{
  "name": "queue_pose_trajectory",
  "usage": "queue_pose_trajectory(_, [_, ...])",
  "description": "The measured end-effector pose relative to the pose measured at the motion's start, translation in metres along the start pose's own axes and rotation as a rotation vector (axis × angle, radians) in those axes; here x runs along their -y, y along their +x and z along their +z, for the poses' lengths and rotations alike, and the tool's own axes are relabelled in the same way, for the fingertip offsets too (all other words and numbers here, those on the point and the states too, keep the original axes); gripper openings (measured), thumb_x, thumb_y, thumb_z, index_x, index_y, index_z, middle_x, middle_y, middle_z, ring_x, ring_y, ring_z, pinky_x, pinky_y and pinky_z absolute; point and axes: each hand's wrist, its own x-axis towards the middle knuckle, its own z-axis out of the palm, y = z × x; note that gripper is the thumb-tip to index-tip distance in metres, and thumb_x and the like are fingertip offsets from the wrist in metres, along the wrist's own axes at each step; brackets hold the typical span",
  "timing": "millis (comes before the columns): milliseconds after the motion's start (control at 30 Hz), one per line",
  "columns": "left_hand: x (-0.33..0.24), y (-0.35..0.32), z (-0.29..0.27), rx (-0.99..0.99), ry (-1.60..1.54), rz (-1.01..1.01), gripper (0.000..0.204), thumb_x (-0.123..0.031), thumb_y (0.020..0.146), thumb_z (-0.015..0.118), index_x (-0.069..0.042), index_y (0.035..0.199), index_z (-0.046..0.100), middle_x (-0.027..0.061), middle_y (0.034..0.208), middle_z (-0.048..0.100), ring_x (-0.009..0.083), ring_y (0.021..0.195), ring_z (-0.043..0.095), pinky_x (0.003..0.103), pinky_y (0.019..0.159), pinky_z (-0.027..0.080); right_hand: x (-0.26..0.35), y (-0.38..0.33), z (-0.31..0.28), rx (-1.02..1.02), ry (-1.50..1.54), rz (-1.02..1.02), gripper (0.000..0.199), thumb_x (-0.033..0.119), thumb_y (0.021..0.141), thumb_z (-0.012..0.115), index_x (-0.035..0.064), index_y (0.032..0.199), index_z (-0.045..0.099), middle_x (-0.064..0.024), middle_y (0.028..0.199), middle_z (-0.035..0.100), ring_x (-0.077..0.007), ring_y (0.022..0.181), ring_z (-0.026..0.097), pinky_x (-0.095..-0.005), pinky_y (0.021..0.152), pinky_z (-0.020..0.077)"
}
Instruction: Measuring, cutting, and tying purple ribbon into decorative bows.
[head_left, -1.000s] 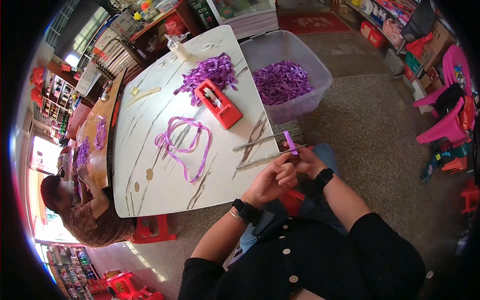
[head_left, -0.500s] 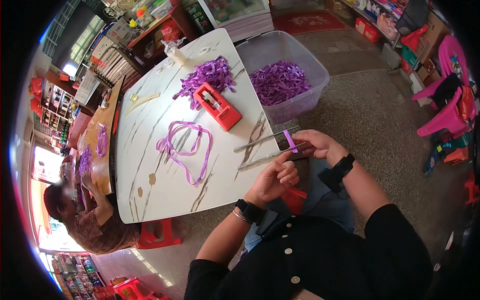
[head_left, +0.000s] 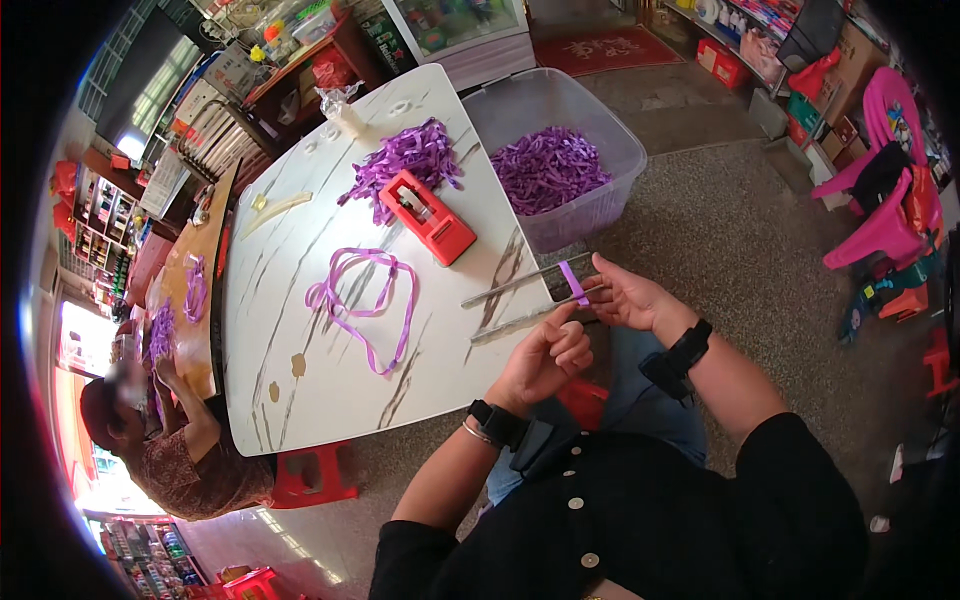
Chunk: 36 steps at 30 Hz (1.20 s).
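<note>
Two thin metal rods [head_left: 515, 287] jut out past the table's right edge, side by side. A short purple ribbon strip [head_left: 572, 283] spans them near their outer ends. My left hand [head_left: 552, 355] is just below the strip, its index finger stretched toward the nearer rod and the other fingers curled; anything inside them is hidden. To the strip's right is my right hand [head_left: 638, 297], thumb raised apart from the fingers, whose tips are close to the strip. On the white table, a red tape dispenser [head_left: 440, 232] stands beside a pile of purple ribbons [head_left: 405, 165].
A looped purple lanyard [head_left: 400, 325] lies mid-table on the white table [head_left: 300, 400]. Beyond the table's right edge, a clear plastic tub [head_left: 590, 215] holds many purple ribbons. At far left, another person [head_left: 200, 450] handles purple ribbons at a wooden table. Pink chairs [head_left: 880, 215] stand right.
My right thumb has lifted away from the strip and the right fingers have spread apart. My left hand keeps nearly the same pose. The whole view has shifted slightly.
</note>
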Motion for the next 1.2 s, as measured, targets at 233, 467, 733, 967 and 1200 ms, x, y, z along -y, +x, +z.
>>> queue_pose_trajectory(233, [-0.001,0.001,0.001,-0.026,0.022,-0.004,0.036,-0.006,0.079,0.038,-0.007,0.115,0.045,-0.0026,0.056,0.027,0.0089,0.053,0.032,0.024,0.060,0.030,0.007,0.005,0.003,-0.019,-0.158,-0.252,0.021,0.032,0.082,0.058,0.0109,0.084,0.059,0.0017,0.081,0.061,-0.0060,0.068,0.052,-0.0210,0.059,0.0412])
queue_pose_trajectory(467, [-0.001,0.001,-0.002,-0.003,0.026,-0.004,0.036,-0.007,0.080,0.039,-0.007,0.115,0.044,-0.0027,0.056,0.027,0.0091,0.053,0.032,0.024,0.060,0.030,0.012,-0.011,0.020,-0.120,-0.329,-0.429,0.017,0.027,0.083,0.057,0.0110,0.085,0.058,0.0011,0.080,0.061,-0.0050,0.067,0.053,-0.0202,0.058,0.0418])
queue_pose_trajectory(733, [-0.001,0.001,-0.004,-0.017,0.026,-0.012,0.038,-0.006,0.079,0.039,-0.008,0.116,0.044,-0.0025,0.057,0.028,0.0092,0.053,0.032,0.024,0.060,0.030,0.009,-0.019,0.032,-0.234,-0.725,-0.736,0.014,0.017,0.082,0.056,0.0033,0.083,0.056,-0.0010,0.072,0.060,-0.0062,0.059,0.053,-0.0214,0.049,0.0417])
queue_pose_trajectory(967, [-0.001,0.001,-0.001,-0.040,0.029,-0.010,0.039,-0.005,0.078,0.039,-0.008,0.117,0.043,-0.0022,0.056,0.028,0.0090,0.053,0.032,0.024,0.060,0.030,0.009,-0.019,0.028,-0.239,-0.653,-0.813,0.015,0.014,0.079,0.058,-0.0014,0.080,0.058,-0.0070,0.073,0.064,-0.0133,0.070,0.061,-0.0250,0.062,0.0453])
queue_pose_trajectory(1200, [-0.002,0.002,0.002,-0.054,0.014,-0.027,0.039,-0.004,0.078,0.039,-0.009,0.117,0.037,-0.0016,0.058,0.027,0.0097,0.053,0.031,0.024,0.059,0.029,0.009,-0.004,0.007,-0.144,-0.468,-0.552,0.018,0.018,0.084,0.053,0.0014,0.089,0.057,-0.0064,0.085,0.063,-0.0117,0.081,0.059,-0.0234,0.071,0.0443])
